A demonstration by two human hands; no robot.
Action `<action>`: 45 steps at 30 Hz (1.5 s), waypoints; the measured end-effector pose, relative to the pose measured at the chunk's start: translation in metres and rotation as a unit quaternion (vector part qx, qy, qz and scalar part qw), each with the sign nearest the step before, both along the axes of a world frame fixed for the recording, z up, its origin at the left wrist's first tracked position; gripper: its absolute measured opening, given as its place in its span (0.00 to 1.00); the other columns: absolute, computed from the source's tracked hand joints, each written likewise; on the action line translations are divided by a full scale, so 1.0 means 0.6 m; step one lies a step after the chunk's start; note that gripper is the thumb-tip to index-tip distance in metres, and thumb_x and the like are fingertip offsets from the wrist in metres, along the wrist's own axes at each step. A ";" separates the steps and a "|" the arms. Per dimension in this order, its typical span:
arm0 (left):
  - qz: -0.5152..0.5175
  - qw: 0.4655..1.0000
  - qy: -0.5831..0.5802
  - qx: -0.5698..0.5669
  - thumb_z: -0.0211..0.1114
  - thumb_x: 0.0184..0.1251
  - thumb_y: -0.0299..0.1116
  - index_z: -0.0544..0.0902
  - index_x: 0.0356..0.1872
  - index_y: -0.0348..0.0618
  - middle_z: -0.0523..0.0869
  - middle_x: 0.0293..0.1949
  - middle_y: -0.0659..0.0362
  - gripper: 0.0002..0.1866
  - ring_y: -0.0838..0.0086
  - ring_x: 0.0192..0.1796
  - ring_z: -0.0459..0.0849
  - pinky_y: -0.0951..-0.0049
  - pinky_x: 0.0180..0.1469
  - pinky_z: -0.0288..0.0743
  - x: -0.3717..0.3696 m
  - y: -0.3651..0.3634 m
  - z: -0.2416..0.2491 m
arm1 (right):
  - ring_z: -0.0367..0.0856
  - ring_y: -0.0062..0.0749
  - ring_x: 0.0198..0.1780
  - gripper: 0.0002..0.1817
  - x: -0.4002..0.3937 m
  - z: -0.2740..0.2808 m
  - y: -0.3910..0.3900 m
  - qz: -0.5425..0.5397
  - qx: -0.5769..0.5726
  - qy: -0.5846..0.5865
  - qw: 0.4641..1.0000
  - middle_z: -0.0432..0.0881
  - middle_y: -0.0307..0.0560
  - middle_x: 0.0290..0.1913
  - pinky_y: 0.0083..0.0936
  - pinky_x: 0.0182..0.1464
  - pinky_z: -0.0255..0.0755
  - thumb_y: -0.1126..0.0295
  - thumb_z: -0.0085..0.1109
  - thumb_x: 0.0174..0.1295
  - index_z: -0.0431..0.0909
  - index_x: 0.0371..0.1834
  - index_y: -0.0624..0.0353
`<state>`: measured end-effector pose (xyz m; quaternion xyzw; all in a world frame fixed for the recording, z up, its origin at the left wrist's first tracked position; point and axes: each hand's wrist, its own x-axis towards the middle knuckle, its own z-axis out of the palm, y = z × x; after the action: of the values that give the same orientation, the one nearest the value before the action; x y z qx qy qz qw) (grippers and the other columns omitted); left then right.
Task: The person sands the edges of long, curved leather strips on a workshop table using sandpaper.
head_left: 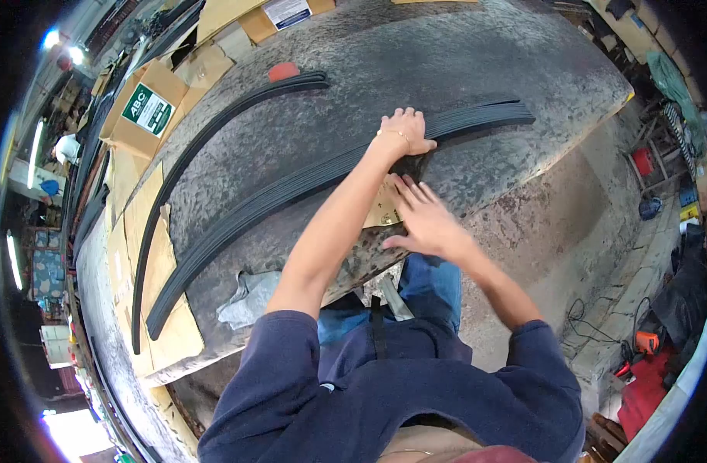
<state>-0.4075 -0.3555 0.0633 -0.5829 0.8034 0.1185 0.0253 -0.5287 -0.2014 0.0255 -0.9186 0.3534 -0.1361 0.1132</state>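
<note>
My left hand lies over a wide bundle of long black strips, fingers curled across it. What its fingers hold is partly hidden. My right hand is spread with fingers apart, on the near side of the bundle, beside a gold-brown sheet at the table's near edge. A second, thinner black bundle curves along the left, its far end near a red object.
The dark table has cardboard at its left and a grey cloth at its near edge. Open cardboard box stands at the far left. An orange tool lies at the right.
</note>
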 end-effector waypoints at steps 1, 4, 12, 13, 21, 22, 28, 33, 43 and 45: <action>-0.005 1.000 -0.002 -0.002 0.70 0.61 0.61 0.74 0.67 0.35 0.78 0.65 0.43 0.43 0.50 0.70 0.74 0.48 0.70 0.70 -0.005 -0.013 -0.005 | 0.56 0.67 0.79 0.55 0.024 -0.007 0.014 -0.039 -0.028 -0.017 0.999 0.63 0.74 0.75 0.55 0.81 0.48 0.31 0.61 0.58 0.66 0.73 0.73; -0.093 0.992 0.087 -0.018 0.70 0.59 0.64 0.74 0.69 0.36 0.77 0.66 0.42 0.46 0.47 0.69 0.75 0.51 0.70 0.71 -0.040 -0.060 -0.024 | 0.57 0.67 0.78 0.52 0.067 0.004 0.038 -0.026 0.012 0.024 0.999 0.68 0.71 0.73 0.58 0.80 0.48 0.33 0.60 0.61 0.68 0.73 0.70; -0.133 0.978 0.142 -0.080 0.70 0.59 0.64 0.80 0.60 0.35 0.81 0.61 0.43 0.41 0.48 0.65 0.78 0.47 0.65 0.74 -0.196 -0.124 -0.044 | 0.77 0.51 0.66 0.23 0.070 -0.014 0.025 0.040 0.098 -0.222 0.969 0.82 0.58 0.59 0.52 0.70 0.66 0.61 0.57 0.65 0.80 0.60 0.61; -0.125 0.974 0.169 -0.087 0.71 0.58 0.61 0.84 0.53 0.34 0.84 0.56 0.43 0.37 0.47 0.61 0.82 0.52 0.64 0.77 -0.209 -0.141 -0.059 | 0.81 0.52 0.62 0.21 0.051 0.007 0.027 0.081 0.154 -0.202 0.964 0.84 0.59 0.55 0.48 0.67 0.72 0.66 0.57 0.63 0.80 0.58 0.63; -0.089 0.964 0.220 -0.117 0.74 0.54 0.52 0.89 0.45 0.35 0.88 0.49 0.44 0.28 0.50 0.53 0.87 0.56 0.59 0.80 -0.210 -0.129 -0.062 | 0.70 0.55 0.74 0.29 -0.271 0.062 -0.184 -0.385 -0.142 -0.254 0.876 0.73 0.63 0.72 0.43 0.76 0.64 0.86 0.49 0.60 0.75 0.67 0.65; -0.087 0.959 0.230 -0.141 0.75 0.54 0.50 0.90 0.43 0.35 0.89 0.47 0.44 0.26 0.48 0.50 0.88 0.54 0.57 0.82 -0.209 -0.125 -0.062 | 0.70 0.56 0.74 0.26 -0.283 0.042 -0.232 -0.360 -0.141 -0.233 0.892 0.74 0.65 0.71 0.43 0.76 0.64 0.82 0.51 0.63 0.75 0.67 0.66; -0.024 0.964 0.243 -0.101 0.72 0.56 0.40 0.68 0.69 0.32 0.89 0.40 0.36 0.41 0.41 0.45 0.89 0.47 0.51 0.83 -0.207 -0.114 -0.049 | 0.73 0.57 0.71 0.23 -0.268 -0.017 -0.328 -0.379 -0.157 -0.041 0.911 0.77 0.64 0.67 0.48 0.71 0.67 0.60 0.57 0.72 0.76 0.64 0.62; -0.042 0.974 0.208 -0.074 0.79 0.49 0.37 0.55 0.77 0.32 0.89 0.43 0.36 0.56 0.42 0.47 0.89 0.51 0.54 0.84 -0.196 -0.113 -0.051 | 0.77 0.50 0.69 0.19 -0.235 -0.004 -0.316 -0.266 -0.100 -0.041 0.958 0.80 0.60 0.66 0.47 0.69 0.69 0.65 0.55 0.71 0.79 0.61 0.62; 0.012 0.946 0.302 -0.120 0.88 0.38 0.34 0.52 0.78 0.42 0.68 0.61 0.39 0.65 0.36 0.49 0.85 0.48 0.52 0.85 -0.195 -0.102 -0.047 | 0.77 0.49 0.69 0.20 -0.236 -0.072 -0.326 -0.196 -0.175 -0.129 0.956 0.83 0.57 0.62 0.40 0.71 0.70 0.75 0.51 0.68 0.81 0.61 0.58; 0.019 0.950 0.290 -0.110 0.89 0.37 0.35 0.53 0.78 0.42 0.69 0.61 0.39 0.65 0.36 0.50 0.85 0.48 0.52 0.86 -0.196 -0.087 -0.064 | 0.77 0.52 0.68 0.20 -0.245 -0.022 -0.307 -0.217 -0.080 -0.191 0.954 0.82 0.58 0.63 0.40 0.70 0.70 0.76 0.50 0.68 0.80 0.62 0.59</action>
<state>-0.5249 -0.4079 0.0246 -0.5373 0.7731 0.1942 -0.2755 -0.6756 -0.3857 0.0124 -0.7828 0.5038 -0.3579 0.0729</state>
